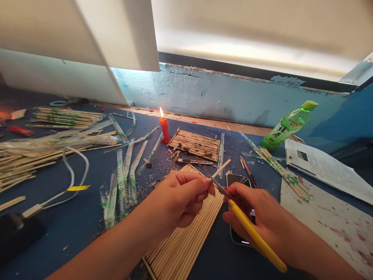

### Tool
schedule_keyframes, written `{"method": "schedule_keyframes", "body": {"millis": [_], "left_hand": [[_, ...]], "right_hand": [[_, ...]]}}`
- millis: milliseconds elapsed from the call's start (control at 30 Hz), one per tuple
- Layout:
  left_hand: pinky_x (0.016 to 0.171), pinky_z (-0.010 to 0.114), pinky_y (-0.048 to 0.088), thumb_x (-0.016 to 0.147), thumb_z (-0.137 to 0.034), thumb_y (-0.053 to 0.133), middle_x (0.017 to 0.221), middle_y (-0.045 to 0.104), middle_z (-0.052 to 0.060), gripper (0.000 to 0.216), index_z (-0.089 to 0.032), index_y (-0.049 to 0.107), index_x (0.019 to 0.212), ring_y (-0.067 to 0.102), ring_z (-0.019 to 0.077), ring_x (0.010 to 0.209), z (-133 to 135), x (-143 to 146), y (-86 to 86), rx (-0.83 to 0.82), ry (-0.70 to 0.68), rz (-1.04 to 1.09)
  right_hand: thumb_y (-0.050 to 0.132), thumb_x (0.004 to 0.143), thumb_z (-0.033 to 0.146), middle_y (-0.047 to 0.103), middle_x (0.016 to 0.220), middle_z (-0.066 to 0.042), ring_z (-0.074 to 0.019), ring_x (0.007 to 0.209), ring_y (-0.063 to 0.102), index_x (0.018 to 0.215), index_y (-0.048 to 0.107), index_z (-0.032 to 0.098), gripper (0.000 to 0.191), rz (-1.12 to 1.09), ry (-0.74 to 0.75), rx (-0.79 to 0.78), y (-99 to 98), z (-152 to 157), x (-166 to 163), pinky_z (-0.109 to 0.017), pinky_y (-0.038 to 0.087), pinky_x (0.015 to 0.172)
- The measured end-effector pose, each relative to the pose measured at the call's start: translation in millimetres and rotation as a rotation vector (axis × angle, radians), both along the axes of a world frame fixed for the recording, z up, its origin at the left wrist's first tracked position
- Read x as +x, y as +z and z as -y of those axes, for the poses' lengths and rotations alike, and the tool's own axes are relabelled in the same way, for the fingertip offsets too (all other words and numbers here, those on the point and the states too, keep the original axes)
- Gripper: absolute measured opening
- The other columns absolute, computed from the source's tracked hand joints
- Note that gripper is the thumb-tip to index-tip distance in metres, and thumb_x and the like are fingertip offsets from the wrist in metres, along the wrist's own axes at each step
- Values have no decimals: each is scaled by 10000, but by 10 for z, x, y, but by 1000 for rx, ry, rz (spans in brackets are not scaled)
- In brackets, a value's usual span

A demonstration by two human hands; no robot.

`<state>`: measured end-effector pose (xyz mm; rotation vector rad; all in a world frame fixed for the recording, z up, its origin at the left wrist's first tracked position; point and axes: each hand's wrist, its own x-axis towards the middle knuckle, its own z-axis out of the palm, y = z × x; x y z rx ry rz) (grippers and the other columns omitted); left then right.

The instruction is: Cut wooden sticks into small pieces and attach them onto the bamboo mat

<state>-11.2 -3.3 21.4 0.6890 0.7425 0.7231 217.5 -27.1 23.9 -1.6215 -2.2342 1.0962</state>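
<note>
My left hand (186, 194) is closed in a pinch on a short wooden stick (222, 168), which slants up to the right past the fingertips. My right hand (256, 210) grips a tool with a yellow handle (253, 234) and a narrow metal head (218, 186). The metal tip meets the stick beside my left fingertips; the fingers hide its exact kind. Below both hands lies a flat panel of wooden sticks (186, 245) set side by side. A smaller panel with dark scorched marks (198, 142) rests behind it.
A lit red candle (164, 130) stands near the back wall. Torn plastic wrappers (121, 182) and loose chopsticks (17, 163) cover the left. On the right are a phone (237, 181), a red pen-like tool (249, 173), wrapped chopsticks (287, 177), a green bottle (287, 126) and papers (329, 167).
</note>
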Motion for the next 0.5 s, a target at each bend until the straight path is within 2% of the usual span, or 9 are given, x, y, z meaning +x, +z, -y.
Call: {"method": "schedule_keyframes", "body": {"millis": [100, 267, 500], "left_hand": [[339, 116, 140, 949, -318, 686, 576, 358, -76, 233, -155, 749, 795, 153, 40, 454, -2, -27, -25, 23, -19, -17], [338, 119, 124, 952, -322, 676, 501, 286, -99, 238, -157, 754, 799, 118, 42, 436, 3, -60, 1, 26, -43, -60], [328, 111, 147, 933, -306, 704, 529, 365, -89, 199, -155, 744, 810, 150, 39, 435, -31, -37, 28, 11, -28, -51]], "right_hand": [[616, 993, 428, 567, 716, 50, -140, 628, 473, 897, 573, 228, 226, -26, -1, -4, -9, -13, 3, -269, 376, 554], [661, 894, 178, 493, 664, 74, -124, 602, 398, 869, 594, 220, 83, -89, -31, -59, -4, 0, -8, -257, 320, 520], [669, 894, 202, 483, 663, 74, -121, 598, 386, 873, 621, 217, 55, -126, -50, -61, -3, 0, -24, -250, 312, 516]]}}
